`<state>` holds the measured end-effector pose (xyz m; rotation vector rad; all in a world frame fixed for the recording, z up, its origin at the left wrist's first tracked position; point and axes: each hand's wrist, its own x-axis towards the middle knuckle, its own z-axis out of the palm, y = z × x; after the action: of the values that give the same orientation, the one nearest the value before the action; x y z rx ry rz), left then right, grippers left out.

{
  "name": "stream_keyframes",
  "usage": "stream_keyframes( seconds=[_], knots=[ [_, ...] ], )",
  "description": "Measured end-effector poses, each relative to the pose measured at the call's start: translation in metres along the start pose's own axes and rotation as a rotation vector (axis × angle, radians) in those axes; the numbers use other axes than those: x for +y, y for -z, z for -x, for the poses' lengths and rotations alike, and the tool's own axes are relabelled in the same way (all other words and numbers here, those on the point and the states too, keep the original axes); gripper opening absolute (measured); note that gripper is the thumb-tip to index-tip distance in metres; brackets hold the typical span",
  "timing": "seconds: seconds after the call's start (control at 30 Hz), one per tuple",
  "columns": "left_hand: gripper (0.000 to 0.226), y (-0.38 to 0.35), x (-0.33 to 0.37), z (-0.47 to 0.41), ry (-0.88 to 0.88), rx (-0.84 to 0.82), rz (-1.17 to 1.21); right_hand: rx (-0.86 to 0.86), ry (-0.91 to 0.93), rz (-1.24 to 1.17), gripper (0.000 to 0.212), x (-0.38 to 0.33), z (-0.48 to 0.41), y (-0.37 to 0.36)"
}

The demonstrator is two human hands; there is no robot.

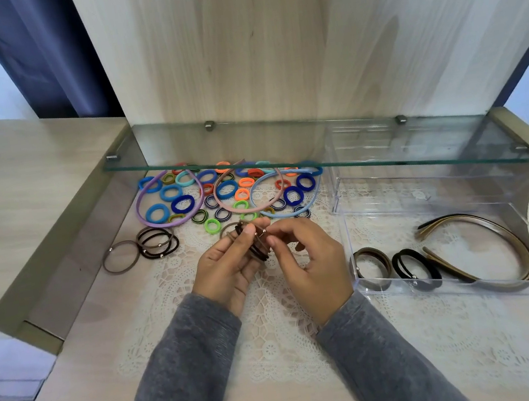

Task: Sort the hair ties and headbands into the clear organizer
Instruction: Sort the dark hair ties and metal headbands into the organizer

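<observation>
My left hand (229, 268) holds a bunch of thin brown and black hair ties (256, 245) above the lace mat. My right hand (310, 259) pinches the same bunch near its small metal beads. More brown and black ties (155, 243) lie loose to the left. Behind them sits a pile of colourful hair ties (227, 190) with purple (170, 224), pink (222, 203) and light blue (309, 205) headbands. The clear organizer (443, 289) at the right holds brown ties (371, 261), black ties (411, 263) and brown headbands (490, 234).
A glass shelf (283, 155) juts out above the pile of ties, fixed to a wooden back panel. A second clear box (393, 193) stands behind the organizer under the shelf. The lace mat (277, 337) covers the wooden desk. A curtain hangs at the far left.
</observation>
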<state>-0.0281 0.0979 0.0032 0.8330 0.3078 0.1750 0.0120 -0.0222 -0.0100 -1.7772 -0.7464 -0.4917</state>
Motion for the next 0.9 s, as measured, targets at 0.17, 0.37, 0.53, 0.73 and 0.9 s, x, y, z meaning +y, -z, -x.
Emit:
stream_keyframes(
  seconds=[0.17,0.37,0.53,0.73,0.9],
  knots=[
    [0.029,0.000,0.001,-0.001,-0.012,0.000,0.009,-0.023,0.007,0.000,0.011,0.003,0.001,-0.001],
    [0.037,0.002,0.001,-0.002,-0.016,-0.017,0.029,-0.064,-0.007,-0.004,0.011,0.005,0.002,-0.003],
    [0.040,0.003,0.001,-0.002,-0.004,-0.024,0.018,-0.086,-0.072,0.006,0.013,0.002,0.002,-0.003],
    [0.032,0.003,0.003,-0.001,-0.004,-0.037,0.036,-0.119,-0.168,-0.064,0.025,0.001,0.001,-0.006],
    [0.033,0.004,0.005,-0.001,-0.020,-0.051,0.034,-0.166,-0.293,-0.131,0.027,0.004,0.002,-0.012]
  ],
)
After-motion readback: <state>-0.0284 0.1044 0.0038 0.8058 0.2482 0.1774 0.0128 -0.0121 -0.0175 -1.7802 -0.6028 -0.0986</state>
